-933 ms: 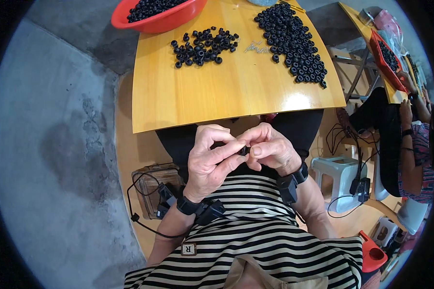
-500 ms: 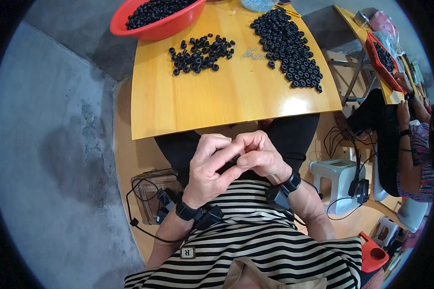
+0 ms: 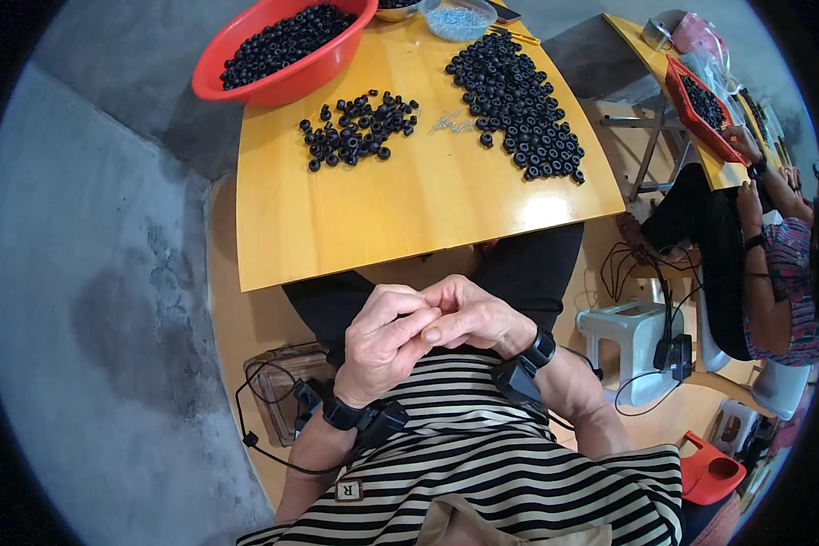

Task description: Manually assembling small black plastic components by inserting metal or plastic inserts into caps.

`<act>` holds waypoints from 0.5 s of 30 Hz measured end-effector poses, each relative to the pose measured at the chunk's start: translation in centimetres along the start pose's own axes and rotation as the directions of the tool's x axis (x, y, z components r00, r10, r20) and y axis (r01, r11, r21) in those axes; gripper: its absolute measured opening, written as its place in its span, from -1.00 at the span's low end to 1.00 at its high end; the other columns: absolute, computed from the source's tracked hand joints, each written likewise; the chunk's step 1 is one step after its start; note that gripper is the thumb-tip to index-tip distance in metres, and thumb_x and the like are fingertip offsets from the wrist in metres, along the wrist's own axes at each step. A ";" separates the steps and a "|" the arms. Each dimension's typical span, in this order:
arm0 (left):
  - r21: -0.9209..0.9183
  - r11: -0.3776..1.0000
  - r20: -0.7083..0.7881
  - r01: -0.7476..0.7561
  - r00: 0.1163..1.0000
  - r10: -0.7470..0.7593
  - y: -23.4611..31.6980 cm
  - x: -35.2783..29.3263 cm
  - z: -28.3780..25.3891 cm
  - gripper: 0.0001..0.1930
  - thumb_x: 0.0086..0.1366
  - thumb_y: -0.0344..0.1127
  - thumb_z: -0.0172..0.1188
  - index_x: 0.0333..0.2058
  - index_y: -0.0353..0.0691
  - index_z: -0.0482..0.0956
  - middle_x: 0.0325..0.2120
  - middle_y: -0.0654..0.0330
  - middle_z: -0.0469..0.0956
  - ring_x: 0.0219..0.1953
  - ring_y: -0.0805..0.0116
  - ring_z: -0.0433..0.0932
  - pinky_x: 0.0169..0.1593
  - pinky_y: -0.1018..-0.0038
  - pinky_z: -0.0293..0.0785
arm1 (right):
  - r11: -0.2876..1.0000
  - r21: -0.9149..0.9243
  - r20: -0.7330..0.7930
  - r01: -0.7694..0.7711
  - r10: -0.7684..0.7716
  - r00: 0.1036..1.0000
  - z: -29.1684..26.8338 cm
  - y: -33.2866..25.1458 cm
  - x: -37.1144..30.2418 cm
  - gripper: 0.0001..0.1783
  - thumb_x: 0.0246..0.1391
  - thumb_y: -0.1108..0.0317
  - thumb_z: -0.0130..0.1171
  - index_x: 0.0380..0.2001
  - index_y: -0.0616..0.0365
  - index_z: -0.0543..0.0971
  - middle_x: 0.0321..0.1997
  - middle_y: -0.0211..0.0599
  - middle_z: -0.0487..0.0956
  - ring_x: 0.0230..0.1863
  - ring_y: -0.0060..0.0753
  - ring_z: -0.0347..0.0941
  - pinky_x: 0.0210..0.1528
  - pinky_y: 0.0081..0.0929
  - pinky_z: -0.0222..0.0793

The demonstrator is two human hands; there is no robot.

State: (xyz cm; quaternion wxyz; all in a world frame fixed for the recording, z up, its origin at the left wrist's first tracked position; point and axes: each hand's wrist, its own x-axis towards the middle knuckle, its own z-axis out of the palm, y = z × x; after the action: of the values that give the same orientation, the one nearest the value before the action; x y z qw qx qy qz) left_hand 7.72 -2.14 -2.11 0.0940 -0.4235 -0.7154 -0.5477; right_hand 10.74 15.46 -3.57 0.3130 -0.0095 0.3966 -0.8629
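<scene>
My left hand (image 3: 382,341) and my right hand (image 3: 484,316) meet over my lap, just off the table's near edge. Both are closed, with fingertips and thumbs pinched together. Whatever they hold is hidden behind the fingers. Beyond them on the yellow table (image 3: 382,218) lies a loose cluster of small black ring-shaped pieces (image 3: 353,134). A bigger spread of similar black pieces (image 3: 523,114) covers the table's right side. Between the two groups sit several small, clear, thin bits (image 3: 451,123).
A red basin (image 3: 337,68) of black pieces stands at the far left, near a clear bowl (image 3: 461,29) of pale bits. At right, another person's arm (image 3: 763,273) works by a red basket (image 3: 687,105). A white stool (image 3: 632,350) and cables (image 3: 621,273) are on the floor.
My hands have drawn closer together, and the dark gap between the fingers is covered now. The view has shifted slightly, so the table appears lower and further left.
</scene>
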 end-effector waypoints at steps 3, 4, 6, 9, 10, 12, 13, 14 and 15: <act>0.003 1.000 0.006 0.019 1.000 -0.019 0.0 0.0 0.0 -0.69 -0.14 -0.58 0.44 -0.32 -0.32 0.67 -0.36 0.20 0.56 -0.27 0.22 0.56 -0.24 0.41 0.52 | 1.000 0.011 0.002 0.009 -0.009 1.000 -0.2 0.3 0.2 -0.76 -0.06 0.27 0.47 -0.43 0.12 0.60 -0.62 -0.72 0.38 -0.67 -0.88 0.10 -0.64 -0.77 -0.15; 0.007 1.000 0.008 0.031 0.999 -0.031 0.1 0.0 0.0 -0.69 -0.13 -0.58 0.44 -0.32 -0.31 0.67 -0.36 0.20 0.56 -0.27 0.22 0.56 -0.23 0.41 0.52 | 0.999 0.007 -0.009 0.035 -0.035 0.999 -0.1 0.4 0.2 -0.77 -0.06 0.28 0.46 -0.44 0.12 0.61 -0.62 -0.72 0.39 -0.66 -0.88 0.10 -0.64 -0.76 -0.15; 0.004 0.998 0.006 0.067 0.998 -0.067 0.0 0.1 0.0 -0.68 -0.13 -0.58 0.44 -0.30 -0.30 0.67 -0.33 0.20 0.56 -0.25 0.22 0.56 -0.20 0.41 0.53 | 0.994 -0.009 -0.029 0.105 -0.106 0.994 -0.2 0.7 0.3 -0.79 -0.05 0.28 0.46 -0.45 0.11 0.61 -0.61 -0.71 0.40 -0.66 -0.88 0.11 -0.64 -0.76 -0.15; 0.016 0.995 0.006 0.099 0.995 -0.099 0.1 0.2 0.1 -0.67 -0.13 -0.58 0.44 -0.29 -0.28 0.67 -0.30 0.21 0.56 -0.21 0.22 0.55 -0.16 0.40 0.53 | 0.981 -0.029 -0.051 0.192 -0.194 0.980 -0.5 1.3 0.5 -0.80 -0.03 0.29 0.44 -0.47 0.10 0.60 -0.61 -0.71 0.41 -0.65 -0.88 0.12 -0.63 -0.76 -0.13; 0.023 0.994 0.007 0.105 0.994 -0.105 0.2 0.2 0.1 -0.66 -0.13 -0.58 0.44 -0.28 -0.27 0.67 -0.29 0.21 0.56 -0.20 0.22 0.55 -0.14 0.40 0.53 | 0.980 -0.028 -0.064 0.197 -0.199 0.978 -0.3 1.4 0.5 -0.81 -0.03 0.30 0.44 -0.48 0.09 0.60 -0.61 -0.71 0.41 -0.64 -0.88 0.12 -0.62 -0.76 -0.12; 0.029 0.994 0.026 0.109 0.994 -0.110 0.1 0.1 -0.1 -0.66 -0.09 -0.56 0.45 -0.25 -0.26 0.68 -0.29 0.21 0.57 -0.18 0.22 0.56 -0.09 0.38 0.55 | 0.981 -0.026 -0.084 0.194 -0.196 0.977 0.0 1.5 0.5 -0.82 -0.02 0.30 0.43 -0.49 0.08 0.59 -0.61 -0.71 0.41 -0.63 -0.88 0.12 -0.62 -0.75 -0.11; 0.032 0.993 0.035 0.111 0.993 -0.112 0.0 0.0 -0.1 -0.66 -0.07 -0.54 0.45 -0.23 -0.25 0.68 -0.29 0.21 0.57 -0.16 0.22 0.56 -0.06 0.37 0.55 | 0.982 -0.024 -0.091 0.190 -0.191 0.977 0.0 1.7 0.6 -0.82 -0.01 0.30 0.42 -0.49 0.08 0.59 -0.61 -0.71 0.41 -0.63 -0.88 0.13 -0.62 -0.75 -0.11; 0.041 0.994 0.029 0.104 0.994 -0.106 0.0 0.0 -0.2 -0.66 -0.07 -0.54 0.45 -0.23 -0.25 0.68 -0.29 0.21 0.57 -0.16 0.22 0.56 -0.06 0.36 0.56 | 0.982 -0.021 -0.096 0.186 -0.188 0.978 0.1 1.7 0.6 -0.82 -0.01 0.31 0.41 -0.50 0.08 0.59 -0.61 -0.71 0.41 -0.63 -0.88 0.13 -0.61 -0.75 -0.11; 0.049 0.994 0.024 0.098 0.995 -0.099 -0.1 0.0 -0.2 -0.66 -0.07 -0.53 0.45 -0.24 -0.25 0.68 -0.29 0.21 0.57 -0.16 0.22 0.56 -0.06 0.36 0.56 | 0.981 -0.012 -0.097 0.192 -0.192 0.977 0.2 1.7 0.7 -0.83 0.00 0.32 0.40 -0.50 0.08 0.58 -0.60 -0.71 0.41 -0.62 -0.88 0.13 -0.61 -0.75 -0.10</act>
State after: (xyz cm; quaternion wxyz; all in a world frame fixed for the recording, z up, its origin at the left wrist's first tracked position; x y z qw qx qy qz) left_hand 7.63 -2.30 -2.13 0.0674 -0.3924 -0.7496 -0.5288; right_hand 11.16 14.13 -4.72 0.2085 -0.0058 0.4097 -0.8881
